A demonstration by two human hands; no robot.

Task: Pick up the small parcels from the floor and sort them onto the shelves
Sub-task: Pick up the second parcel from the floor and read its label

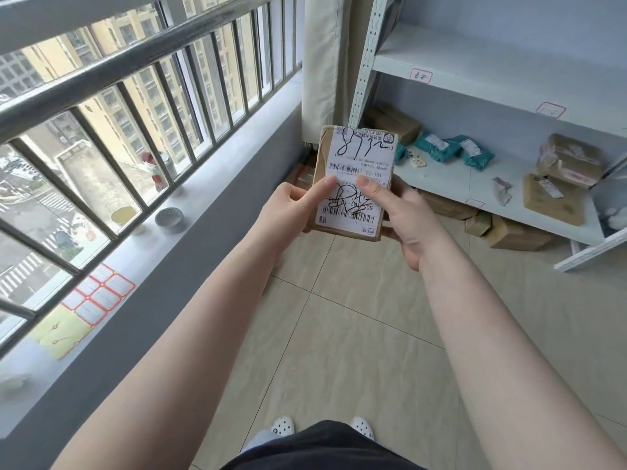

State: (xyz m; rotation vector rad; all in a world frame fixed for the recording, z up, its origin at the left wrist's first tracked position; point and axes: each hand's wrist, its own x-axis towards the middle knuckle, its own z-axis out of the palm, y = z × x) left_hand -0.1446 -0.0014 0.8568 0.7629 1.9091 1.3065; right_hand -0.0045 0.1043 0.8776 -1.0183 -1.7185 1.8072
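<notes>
I hold a small brown cardboard parcel (356,154) up in front of me with both hands. Its white shipping label, with barcodes and black handwriting, faces me. My left hand (295,205) grips its lower left edge, thumb on the label. My right hand (403,218) grips the lower right edge, thumb also on the label. The white metal shelf unit (475,67) stands to the right; its lower shelf (451,184) carries teal bags (444,149) and brown parcels (570,161).
More brown boxes (515,234) lie on the tiled floor (356,334) under the shelf. A barred window (135,96) and a sill (142,252) with a grey round lid (169,220) and label sheets (98,295) run along the left. A rolled white sheet (322,62) leans in the corner.
</notes>
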